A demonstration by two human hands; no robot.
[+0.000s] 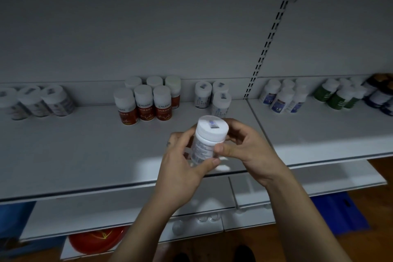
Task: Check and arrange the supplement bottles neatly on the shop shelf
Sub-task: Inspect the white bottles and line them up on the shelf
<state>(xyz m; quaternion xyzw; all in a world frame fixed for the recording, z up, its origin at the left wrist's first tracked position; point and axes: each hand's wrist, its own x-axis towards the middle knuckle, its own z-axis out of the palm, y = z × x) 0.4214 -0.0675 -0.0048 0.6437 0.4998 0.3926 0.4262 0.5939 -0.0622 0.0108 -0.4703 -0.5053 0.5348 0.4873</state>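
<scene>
A white supplement bottle with a white cap and a small sticker on top is held above the front of the grey shelf. My left hand grips its lower body, thumb across the label. My right hand holds it from the right, thumb pressed on the label below the cap. Right behind it on the shelf stand three matching white bottles. Several red-labelled bottles stand in two rows to the left of those.
Three pale bottles stand at the far left. On the right shelf section are blue-labelled bottles, green ones and dark ones. A slotted upright divides the sections. Lower shelves, a red bowl and a blue crate lie below.
</scene>
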